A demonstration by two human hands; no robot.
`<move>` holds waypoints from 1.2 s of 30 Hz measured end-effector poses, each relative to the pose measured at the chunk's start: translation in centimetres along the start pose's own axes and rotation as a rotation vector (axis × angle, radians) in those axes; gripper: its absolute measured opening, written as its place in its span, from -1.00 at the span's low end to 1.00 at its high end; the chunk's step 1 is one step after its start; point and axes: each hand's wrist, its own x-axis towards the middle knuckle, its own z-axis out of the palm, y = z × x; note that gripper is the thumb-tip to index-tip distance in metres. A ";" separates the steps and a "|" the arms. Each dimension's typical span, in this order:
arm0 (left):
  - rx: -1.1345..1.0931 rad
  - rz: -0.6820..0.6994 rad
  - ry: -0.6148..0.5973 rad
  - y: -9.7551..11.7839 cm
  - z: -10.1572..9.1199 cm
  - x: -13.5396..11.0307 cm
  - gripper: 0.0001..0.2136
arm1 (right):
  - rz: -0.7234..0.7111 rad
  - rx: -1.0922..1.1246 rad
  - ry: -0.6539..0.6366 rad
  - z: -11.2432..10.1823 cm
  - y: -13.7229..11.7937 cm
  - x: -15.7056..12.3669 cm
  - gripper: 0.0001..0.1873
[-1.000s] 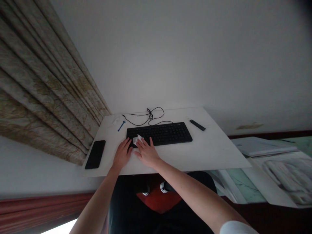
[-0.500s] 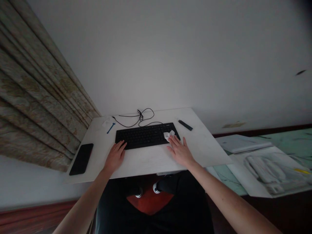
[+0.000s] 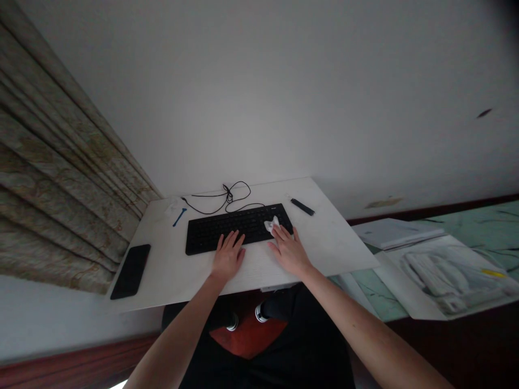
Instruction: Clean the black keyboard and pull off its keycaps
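A black keyboard (image 3: 221, 227) lies on the white table (image 3: 251, 265). My left hand (image 3: 229, 258) rests at its front edge near the middle, fingers outstretched over the lower keys and holding nothing. Over the keyboard's right end, my right hand (image 3: 290, 250) keeps a crumpled white tissue (image 3: 271, 223) under its fingertips, against the keys. The thumb is held apart from the other fingers. Behind the keyboard, its black cable (image 3: 229, 195) is looped and tied.
A dark phone (image 3: 131, 272) lies at the table's left. Near the back are a blue slim tool (image 3: 179, 216), a clear plastic wrapper (image 3: 173, 204) and a black strip-like object (image 3: 302, 206). A curtain (image 3: 60, 178) hangs left; a white box (image 3: 454, 278) stands right.
My left hand has moved right, from the keyboard's left corner to its front middle. My right hand and the tissue have shifted slightly left along the keys. The whole view has moved slightly.
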 end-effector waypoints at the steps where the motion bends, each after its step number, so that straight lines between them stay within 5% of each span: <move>1: 0.000 -0.002 -0.002 0.0 0.0 -0.1 -0.56 | 0.029 -0.014 0.006 -0.1 1.1 -0.4 -0.34; 5: -0.004 -0.010 0.006 0.0 0.0 -0.1 -0.56 | 0.138 -0.042 0.014 -0.2 4.1 -1.6 -0.31; 10: -0.002 -0.003 0.016 0.0 0.1 -0.1 -0.54 | 0.182 0.028 0.023 0.7 4.4 -0.8 -0.26; 24: -0.037 -0.048 0.027 -0.6 0.2 -0.1 -0.57 | 0.191 0.062 -0.012 0.1 5.9 10.7 -0.29; 36: -0.061 -0.094 0.066 -0.5 0.6 0.0 -0.58 | 0.105 0.152 0.045 1.5 5.8 -0.9 -0.31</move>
